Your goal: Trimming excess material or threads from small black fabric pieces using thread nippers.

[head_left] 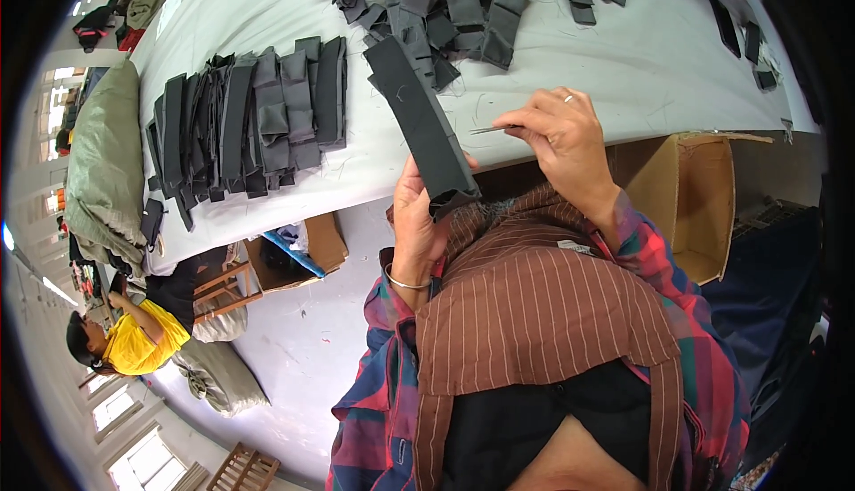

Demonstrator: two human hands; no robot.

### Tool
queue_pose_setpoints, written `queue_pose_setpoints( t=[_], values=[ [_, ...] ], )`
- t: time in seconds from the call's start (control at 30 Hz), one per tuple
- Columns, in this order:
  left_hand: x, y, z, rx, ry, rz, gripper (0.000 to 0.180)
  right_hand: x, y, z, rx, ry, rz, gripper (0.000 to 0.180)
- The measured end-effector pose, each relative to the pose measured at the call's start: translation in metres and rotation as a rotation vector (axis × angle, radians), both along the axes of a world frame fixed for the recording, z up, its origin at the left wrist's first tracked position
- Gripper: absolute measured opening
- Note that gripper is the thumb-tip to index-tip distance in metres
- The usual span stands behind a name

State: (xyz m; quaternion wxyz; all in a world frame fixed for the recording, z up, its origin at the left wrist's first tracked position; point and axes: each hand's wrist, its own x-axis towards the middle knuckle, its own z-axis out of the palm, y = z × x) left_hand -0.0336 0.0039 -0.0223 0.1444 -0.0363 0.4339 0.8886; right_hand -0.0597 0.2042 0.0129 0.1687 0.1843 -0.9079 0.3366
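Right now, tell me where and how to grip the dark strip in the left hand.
Probably pinch the dark strip flat at its far end, coming from the left: the left hand holds its near end, the flat far end extends beyond that hand, and the right hand with a thin metal tool is on the other side.

Blk fabric strip (417, 118) slants up-left, near end folded, thin metal tool (492, 129) to R, tips L

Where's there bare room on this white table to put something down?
White cloth looks nearly bare between the right hand and the flat black object, and behind the strip row, left of the dark heap. The row and heap are crowded.
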Motion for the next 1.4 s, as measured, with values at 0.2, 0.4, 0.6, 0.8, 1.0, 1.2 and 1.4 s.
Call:
queue_pose_setpoints(
  t=[0.2,0.4,0.6,0.8,1.0,1.2,1.4],
  values=[
    [-0.002,0.001,0.003,-0.004,-0.002,0.013,0.025,0.001,-0.003,-0.005,-0.478,-0.483,-0.018,0.018],
    [0.000,-0.001,0.006,0.001,-0.006,-0.027,0.028,0.003,-0.008,-0.006,-0.495,-0.553,-0.003,0.028],
    [0.003,-0.001,0.008,0.017,0.000,-0.021,0.028,0.005,-0.010,-0.007,-0.176,-0.173,0.065,0.025],
    [0.006,0.000,0.007,0.035,0.002,-0.023,0.030,0.014,-0.022,-0.002,-0.064,-0.126,0.008,0.035],
    [0.009,-0.001,0.006,0.001,0.004,-0.008,0.027,0.013,-0.026,-0.002,-0.014,-0.013,0.004,0.038],
    [0.012,-0.004,0.007,0.072,0.020,-0.005,0.027,0.015,-0.028,0.000,0.000,0.018,-0.011,0.034],
    [0.016,-0.005,0.009,0.087,0.029,0.000,0.026,0.017,-0.033,0.003,-0.102,0.051,0.013,0.031]
  ],
)
